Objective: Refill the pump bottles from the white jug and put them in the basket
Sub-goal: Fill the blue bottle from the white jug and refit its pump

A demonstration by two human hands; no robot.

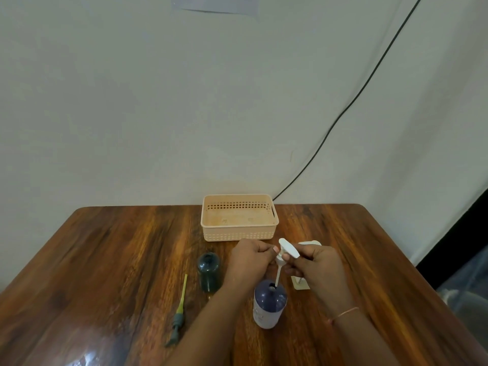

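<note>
A: Both hands pinch the white pump head (287, 249) — left hand (248, 257) at its collar, right hand (317, 262) on the nozzle — tube tip at the purple bottle (269, 303) mouth, mid-table.

B: Risk?

A: Nobody steadies that bottle; a crooked tube could tip it. The white jug (303, 282) is just behind, the basket (239, 217) sits at the far edge, empty.

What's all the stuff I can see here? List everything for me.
Basket: one, peach, empty, at the table's far edge.
Green bottle: one, dark green, uncapped, left of the hands.
Green pump: one, yellow-green with grey, lying on the table left of the green bottle.
Purple bottle: one, purple top, open, below the hands.
White pump: one, white, held above the purple bottle, tube tip at its mouth.
White jug: one, mostly hidden behind the right hand.
Table: one, brown wood.
Cable: one, black, on the wall.
Left hand, right hand: both on the white pump.
</note>
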